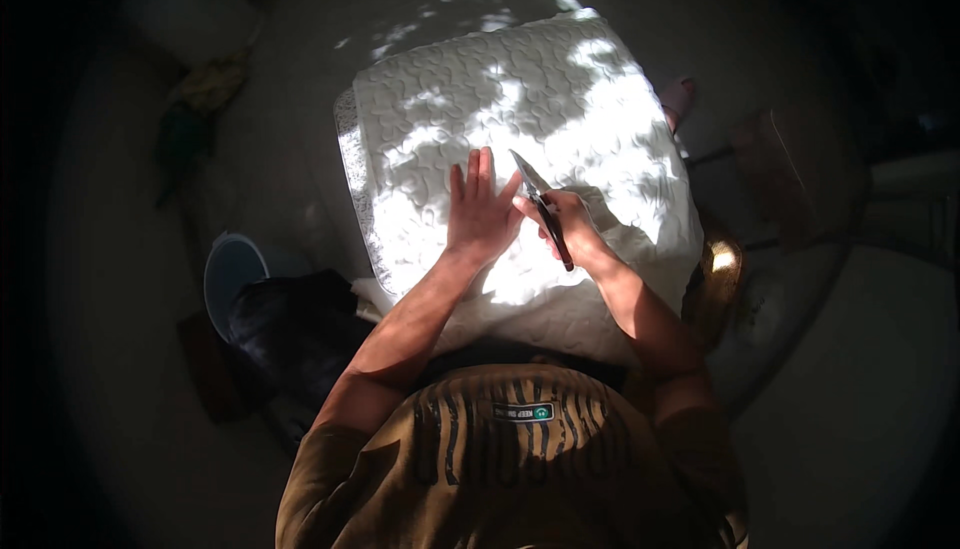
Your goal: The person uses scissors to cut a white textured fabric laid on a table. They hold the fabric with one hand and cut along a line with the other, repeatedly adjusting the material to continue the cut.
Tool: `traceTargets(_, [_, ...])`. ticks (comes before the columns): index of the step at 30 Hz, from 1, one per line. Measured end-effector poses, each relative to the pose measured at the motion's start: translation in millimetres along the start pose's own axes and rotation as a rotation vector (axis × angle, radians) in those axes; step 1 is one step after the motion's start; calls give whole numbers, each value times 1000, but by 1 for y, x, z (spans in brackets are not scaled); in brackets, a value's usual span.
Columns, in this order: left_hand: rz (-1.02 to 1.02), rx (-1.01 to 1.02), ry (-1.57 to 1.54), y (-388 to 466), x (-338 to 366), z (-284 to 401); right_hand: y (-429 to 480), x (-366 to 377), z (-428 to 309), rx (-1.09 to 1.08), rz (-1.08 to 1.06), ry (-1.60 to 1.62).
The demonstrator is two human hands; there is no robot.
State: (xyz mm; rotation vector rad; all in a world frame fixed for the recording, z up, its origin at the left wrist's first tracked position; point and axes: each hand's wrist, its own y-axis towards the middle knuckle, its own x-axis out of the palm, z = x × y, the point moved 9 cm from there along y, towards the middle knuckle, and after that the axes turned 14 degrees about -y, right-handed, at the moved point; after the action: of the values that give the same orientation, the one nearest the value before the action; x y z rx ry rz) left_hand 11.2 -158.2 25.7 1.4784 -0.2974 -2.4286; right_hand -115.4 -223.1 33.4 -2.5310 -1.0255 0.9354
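Observation:
White quilted fabric (pixel 480 76) with a wavy stitched pattern lies spread before me over a flat surface, under patches of bright sunlight. My left hand (pixel 480 215) rests on the fabric, palm down, with its fingers apart and nothing held. Just to its right, my right hand (pixel 568 223) grips scissors (pixel 537 187) with dark handles. Their metal blades point up and to the left, near my left thumb; the blades look closed or nearly so. Part of the handles is hidden by my right fingers.
Along the fabric's left side shows a speckled board edge (pixel 356 181). A light blue bucket (pixel 225 271) stands at the left, beside dark cloth (pixel 300 324). At the right is a brown, shiny object (pixel 721 271). Green and yellowish cloth lies farther left.

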Motion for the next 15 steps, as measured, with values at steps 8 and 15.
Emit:
traceTargets(8, [12,-1,-43,0,1,-2,-8,0,-6,45,-23,147])
traceTargets(15, [-34,-39,-32,1,-1,-2,-2,3,-6,73,-13,161])
